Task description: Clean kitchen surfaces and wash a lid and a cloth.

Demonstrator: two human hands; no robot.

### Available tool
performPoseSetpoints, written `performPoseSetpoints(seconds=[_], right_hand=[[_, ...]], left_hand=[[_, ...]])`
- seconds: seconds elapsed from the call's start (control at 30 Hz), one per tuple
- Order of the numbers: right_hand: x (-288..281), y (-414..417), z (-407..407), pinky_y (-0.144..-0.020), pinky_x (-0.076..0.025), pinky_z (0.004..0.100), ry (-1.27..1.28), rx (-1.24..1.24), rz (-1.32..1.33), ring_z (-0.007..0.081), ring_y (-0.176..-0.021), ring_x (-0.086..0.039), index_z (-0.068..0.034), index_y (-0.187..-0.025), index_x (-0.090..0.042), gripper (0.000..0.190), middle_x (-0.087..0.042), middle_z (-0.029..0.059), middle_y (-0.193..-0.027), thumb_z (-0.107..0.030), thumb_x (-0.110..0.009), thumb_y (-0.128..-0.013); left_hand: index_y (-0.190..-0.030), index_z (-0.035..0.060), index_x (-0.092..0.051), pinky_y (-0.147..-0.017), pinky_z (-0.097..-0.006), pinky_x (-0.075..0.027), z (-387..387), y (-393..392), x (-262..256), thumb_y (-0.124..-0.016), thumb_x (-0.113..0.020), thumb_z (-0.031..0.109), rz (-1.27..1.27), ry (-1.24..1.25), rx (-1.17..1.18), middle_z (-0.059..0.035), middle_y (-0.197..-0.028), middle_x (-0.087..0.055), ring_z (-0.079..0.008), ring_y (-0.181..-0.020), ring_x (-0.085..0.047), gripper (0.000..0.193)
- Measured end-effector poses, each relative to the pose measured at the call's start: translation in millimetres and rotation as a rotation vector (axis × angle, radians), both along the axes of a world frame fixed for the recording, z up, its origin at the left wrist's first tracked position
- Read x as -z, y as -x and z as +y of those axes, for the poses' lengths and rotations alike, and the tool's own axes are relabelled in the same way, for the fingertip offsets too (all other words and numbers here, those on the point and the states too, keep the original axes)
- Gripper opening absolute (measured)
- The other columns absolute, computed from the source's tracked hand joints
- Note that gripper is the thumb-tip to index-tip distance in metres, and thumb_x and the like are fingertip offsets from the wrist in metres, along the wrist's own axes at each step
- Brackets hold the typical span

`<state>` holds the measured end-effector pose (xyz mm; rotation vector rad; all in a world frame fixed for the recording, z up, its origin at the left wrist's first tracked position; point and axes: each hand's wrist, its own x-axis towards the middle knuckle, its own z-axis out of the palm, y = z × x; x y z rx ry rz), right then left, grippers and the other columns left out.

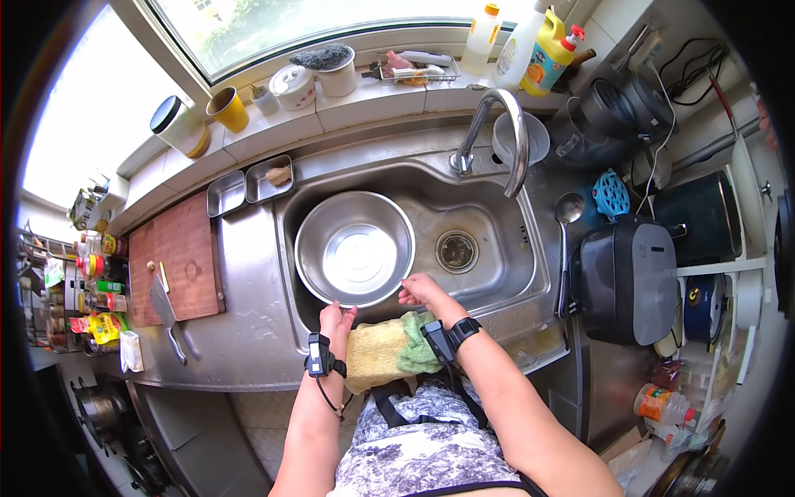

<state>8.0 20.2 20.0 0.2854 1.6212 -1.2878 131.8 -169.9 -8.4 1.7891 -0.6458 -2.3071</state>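
Observation:
A round stainless steel basin [356, 248], with no food in it, sits in the left part of the steel sink [509, 273]. My left hand [337, 320] is at the basin's near rim, palm up, its fingertips by the edge. My right hand [422, 291] is at the rim's near right side with fingers curled; whether either hand grips the rim cannot be told. Below my hands, a yellow cloth [376, 354] and a green cloth [417, 348] hang over the sink's front edge. The curved chrome faucet [497, 102] stands behind the sink's right part, near the drain strainer [457, 251].
To the left lie a wooden cutting board [186, 261] and a kitchen knife [164, 310]. Two small metal trays [227, 194] stand behind. A ladle [564, 236] and a dark appliance [627, 279] are at the right. Bottles [481, 40] and pots line the windowsill.

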Motion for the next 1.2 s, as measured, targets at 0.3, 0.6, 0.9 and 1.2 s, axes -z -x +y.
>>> performPoseSetpoints(seconds=[0.3,0.6,0.9,1.2], right_hand=[[-14.9,8.6,26.1,-0.057,-0.045,0.0228,0.063,-0.003,0.050,0.0131,-0.070,-0.059,-0.003,-0.107,-0.051,0.025,-0.060,0.0067,-0.084,-0.019,-0.045,-0.089],[-33.6,24.6,54.7,-0.052,-0.045,0.0229,0.111,0.142,0.127,0.0119,-0.064,-0.059,-0.003,-0.101,-0.053,0.021,-0.061,0.0062,-0.080,-0.015,-0.047,-0.086],[-41.5,73.3,203.6,-0.078,-0.044,0.0372,-0.948,0.395,1.013,0.0281,-0.089,-0.055,-0.011,-0.097,-0.059,0.022,-0.058,0.0113,-0.094,-0.018,-0.059,-0.076],[-64.0,61.2,257.8,-0.083,-0.042,0.0402,-1.380,0.219,0.735,0.0292,-0.100,-0.050,-0.011,-0.102,-0.054,0.022,-0.052,0.0105,-0.105,-0.012,-0.045,-0.083]], left_hand=[[-0.100,-0.0015,-0.046,-0.077,-0.0400,-0.049,-5.2,-2.0,21.3,-0.092,-0.037,0.012,-0.095,0.018,-0.023,-0.0143,-0.095,-0.051,-0.0267,-0.086,-0.051,0.018],[-0.090,-0.0031,-0.046,-0.071,-0.0402,-0.052,-0.9,-3.1,24.2,-0.088,-0.041,0.007,-0.193,0.183,-0.012,-0.0125,-0.081,-0.047,-0.0231,-0.071,-0.048,0.012],[-0.096,-0.0028,-0.048,-0.065,-0.0369,-0.053,-0.2,-4.4,14.0,-0.088,-0.043,0.009,-0.180,0.179,-0.027,-0.0143,-0.087,-0.049,-0.0253,-0.074,-0.050,0.015],[-0.091,-0.0019,-0.050,-0.061,-0.0357,-0.053,-0.2,-4.8,24.8,-0.084,-0.041,0.004,-0.201,0.186,-0.025,-0.0140,-0.082,-0.049,-0.0260,-0.069,-0.050,0.013]])
